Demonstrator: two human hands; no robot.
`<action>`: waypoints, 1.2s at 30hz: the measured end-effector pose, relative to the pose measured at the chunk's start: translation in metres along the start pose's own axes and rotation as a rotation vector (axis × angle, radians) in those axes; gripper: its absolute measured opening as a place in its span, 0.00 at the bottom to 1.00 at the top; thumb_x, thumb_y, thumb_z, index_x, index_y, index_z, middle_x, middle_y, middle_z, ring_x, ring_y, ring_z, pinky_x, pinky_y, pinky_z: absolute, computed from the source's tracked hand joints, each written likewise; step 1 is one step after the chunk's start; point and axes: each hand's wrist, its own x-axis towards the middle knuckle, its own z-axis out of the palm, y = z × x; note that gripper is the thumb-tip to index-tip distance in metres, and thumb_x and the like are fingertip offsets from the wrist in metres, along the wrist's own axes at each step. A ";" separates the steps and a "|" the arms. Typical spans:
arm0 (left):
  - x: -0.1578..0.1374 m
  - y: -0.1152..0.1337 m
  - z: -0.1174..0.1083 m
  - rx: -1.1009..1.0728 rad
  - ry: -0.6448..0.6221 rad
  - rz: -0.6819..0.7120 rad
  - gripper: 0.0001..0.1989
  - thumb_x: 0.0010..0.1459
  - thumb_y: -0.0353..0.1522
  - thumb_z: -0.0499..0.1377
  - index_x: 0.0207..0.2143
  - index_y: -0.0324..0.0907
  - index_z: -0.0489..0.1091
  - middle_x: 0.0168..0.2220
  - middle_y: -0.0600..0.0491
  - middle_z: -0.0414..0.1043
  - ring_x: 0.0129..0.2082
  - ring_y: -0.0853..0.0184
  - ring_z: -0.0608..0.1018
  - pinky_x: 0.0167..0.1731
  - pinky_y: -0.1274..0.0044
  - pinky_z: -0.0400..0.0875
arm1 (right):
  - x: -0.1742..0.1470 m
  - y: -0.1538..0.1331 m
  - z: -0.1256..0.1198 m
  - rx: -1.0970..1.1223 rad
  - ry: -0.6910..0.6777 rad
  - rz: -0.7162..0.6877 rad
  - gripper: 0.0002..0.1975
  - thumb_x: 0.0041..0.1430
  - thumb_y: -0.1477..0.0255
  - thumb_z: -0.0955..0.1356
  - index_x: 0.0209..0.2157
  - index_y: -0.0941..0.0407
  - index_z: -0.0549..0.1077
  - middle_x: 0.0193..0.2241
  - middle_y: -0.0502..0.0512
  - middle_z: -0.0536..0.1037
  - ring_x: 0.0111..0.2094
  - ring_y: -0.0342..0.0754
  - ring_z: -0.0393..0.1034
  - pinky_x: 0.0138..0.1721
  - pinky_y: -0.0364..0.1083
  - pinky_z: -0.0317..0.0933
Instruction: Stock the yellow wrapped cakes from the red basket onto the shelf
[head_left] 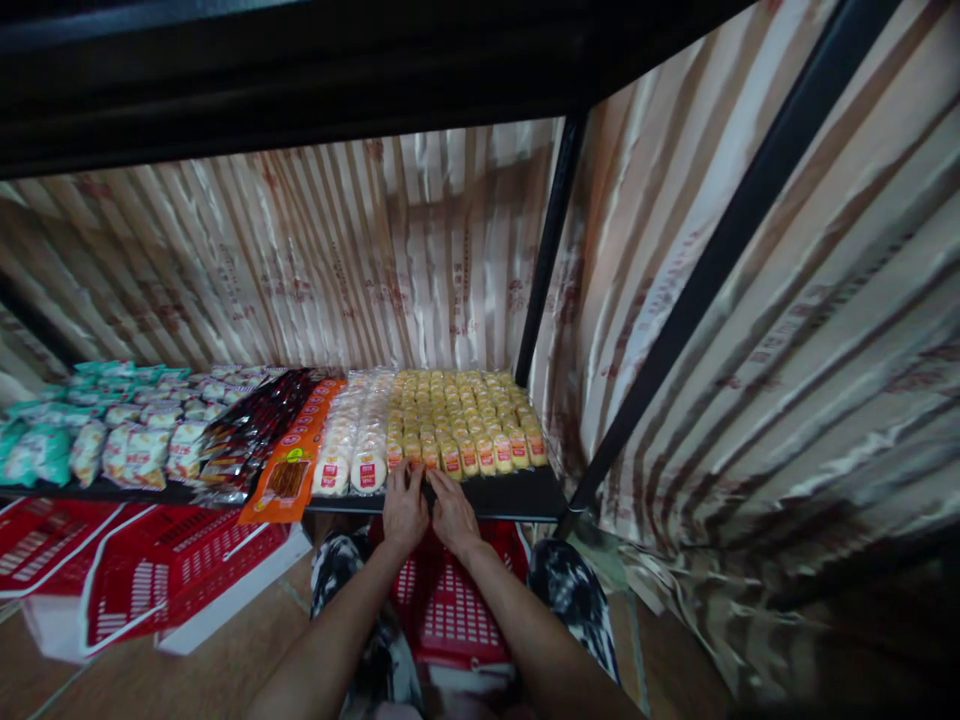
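Note:
Small yellow wrapped snack packets [465, 415] stand in tight rows on a black shelf [517, 495]. My left hand [406, 512] reaches to the front of these rows, its fingers stretched forward and slightly apart, fingertips against the nearest packets. Close beside it, my right hand [454, 512] also touches the front packets with extended fingers. Neither hand shows a packet enclosed in its grip, though the fingertips partly cover the front ones. Just left of my hands are rows of white round wrapped snacks [367, 472] with red labels.
Left along the shelf lie an orange snack bag [289, 465], dark packets [251, 430], white bags [139, 455] and teal bags [37, 452]. Red baskets [161, 575] stand on the floor at left; another red basket [450, 610] sits between my knees. Black posts [660, 330] and striped curtain [450, 250] surround the shelf.

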 end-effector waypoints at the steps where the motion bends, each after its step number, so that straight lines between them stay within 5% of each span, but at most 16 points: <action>1: 0.000 0.002 0.002 0.036 0.007 -0.017 0.27 0.50 0.22 0.52 0.54 0.38 0.63 0.57 0.42 0.56 0.59 0.56 0.58 0.57 0.64 0.55 | 0.001 -0.001 -0.001 -0.009 -0.014 0.007 0.32 0.48 0.85 0.57 0.56 0.60 0.62 0.55 0.60 0.66 0.57 0.49 0.57 0.57 0.50 0.55; 14: -0.004 0.008 0.011 0.157 0.023 -0.095 0.29 0.54 0.24 0.53 0.58 0.49 0.57 0.62 0.44 0.48 0.63 0.51 0.49 0.55 0.61 0.55 | 0.004 0.006 -0.003 0.109 -0.044 0.000 0.32 0.48 0.85 0.57 0.57 0.59 0.61 0.57 0.59 0.64 0.59 0.47 0.55 0.59 0.49 0.53; 21: -0.006 0.018 0.021 0.172 0.008 -0.082 0.30 0.56 0.27 0.53 0.60 0.52 0.51 0.65 0.48 0.41 0.64 0.51 0.41 0.57 0.59 0.51 | -0.002 0.016 -0.008 0.157 0.134 -0.034 0.28 0.47 0.85 0.57 0.48 0.56 0.71 0.48 0.56 0.73 0.51 0.45 0.66 0.54 0.49 0.60; 25: -0.007 0.025 0.029 0.171 -0.009 -0.132 0.29 0.57 0.28 0.52 0.60 0.51 0.51 0.66 0.48 0.37 0.64 0.51 0.40 0.57 0.57 0.50 | -0.002 0.020 -0.021 0.061 0.215 -0.014 0.28 0.47 0.84 0.57 0.50 0.57 0.69 0.50 0.57 0.72 0.53 0.47 0.63 0.55 0.50 0.58; 36: -0.002 0.029 0.032 0.205 -0.049 -0.172 0.26 0.59 0.32 0.50 0.60 0.51 0.51 0.65 0.46 0.36 0.64 0.50 0.42 0.56 0.55 0.51 | 0.000 0.030 -0.030 -0.033 0.014 0.029 0.31 0.49 0.84 0.57 0.57 0.59 0.62 0.57 0.55 0.64 0.59 0.46 0.54 0.59 0.50 0.52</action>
